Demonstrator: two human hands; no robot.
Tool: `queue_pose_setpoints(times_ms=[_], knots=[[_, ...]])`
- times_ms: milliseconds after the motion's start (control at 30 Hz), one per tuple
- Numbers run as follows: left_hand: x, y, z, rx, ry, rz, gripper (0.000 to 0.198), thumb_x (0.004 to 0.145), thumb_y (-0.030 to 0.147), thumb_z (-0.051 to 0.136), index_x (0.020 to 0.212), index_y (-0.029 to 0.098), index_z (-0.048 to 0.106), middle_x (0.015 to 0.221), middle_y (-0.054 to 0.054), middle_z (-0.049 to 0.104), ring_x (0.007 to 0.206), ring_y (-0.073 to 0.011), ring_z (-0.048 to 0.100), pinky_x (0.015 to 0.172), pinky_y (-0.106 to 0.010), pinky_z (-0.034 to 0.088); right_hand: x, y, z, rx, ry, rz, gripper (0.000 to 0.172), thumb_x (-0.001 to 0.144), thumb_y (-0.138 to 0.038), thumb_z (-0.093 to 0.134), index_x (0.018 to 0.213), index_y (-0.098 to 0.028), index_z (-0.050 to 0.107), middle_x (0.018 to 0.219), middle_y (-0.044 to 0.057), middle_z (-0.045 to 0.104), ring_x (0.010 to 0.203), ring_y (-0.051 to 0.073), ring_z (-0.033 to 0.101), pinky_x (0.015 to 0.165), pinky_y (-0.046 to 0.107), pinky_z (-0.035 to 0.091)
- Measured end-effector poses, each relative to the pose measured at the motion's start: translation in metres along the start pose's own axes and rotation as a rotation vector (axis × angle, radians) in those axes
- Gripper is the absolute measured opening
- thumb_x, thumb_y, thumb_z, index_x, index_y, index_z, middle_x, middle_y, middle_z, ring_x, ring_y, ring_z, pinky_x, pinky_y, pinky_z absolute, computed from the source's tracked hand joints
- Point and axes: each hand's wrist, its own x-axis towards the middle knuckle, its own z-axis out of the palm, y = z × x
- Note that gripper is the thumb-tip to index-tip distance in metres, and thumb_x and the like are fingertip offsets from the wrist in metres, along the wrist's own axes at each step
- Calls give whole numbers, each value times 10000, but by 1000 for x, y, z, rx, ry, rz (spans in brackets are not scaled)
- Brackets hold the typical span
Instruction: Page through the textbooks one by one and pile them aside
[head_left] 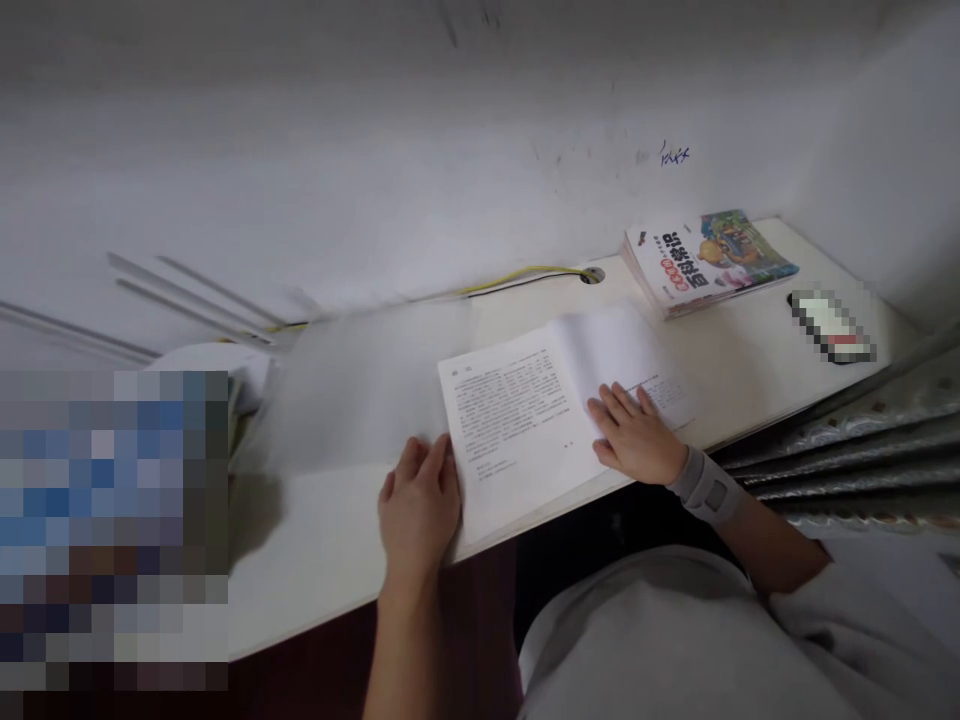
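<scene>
An open book point(517, 420) with printed pages lies flat on the white desk point(322, 560) in front of me. My right hand point(634, 435), with a grey band around the wrist, rests palm down on the lower part of the right page, fingers spread. That page carries a short block of text partly covered by my fingers; its upper part is blank. My left hand point(420, 500) lies on the desk at the left edge of the book, its fingers slightly bent and apart. Whether its fingertips reach under the page edge is hidden.
Colourful-covered books point(709, 260) are stacked at the back right, with a blurred phone-like object point(832, 325) nearby. A yellow cable point(525, 270) runs along the wall into a desk hole point(592, 275). A pale translucent sheet point(360, 390) lies left; a curtain point(847, 450) hangs right.
</scene>
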Motion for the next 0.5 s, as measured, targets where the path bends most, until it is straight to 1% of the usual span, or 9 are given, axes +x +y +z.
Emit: queue_pose_setpoints(times_ms=[267,500], knots=[[0,1,-1,-12,-4,-3,427,940,345,377,1251,143,589,1392,-176,471,1259,-295,477,1051,-478,361,-3,3,-3,15,-8,42,570,918,-338,388,1423,-76,361,1508,203,302,1404,330,239,1095,577,218],[0,0,0,-14,-9,-4,445,939,372,384,1259,136,584,1401,-184,465,1291,-287,449,1071,-463,337,-3,9,-4,3,-15,59,570,912,-317,383,1420,-60,361,1509,200,303,1402,327,248,1100,570,216]])
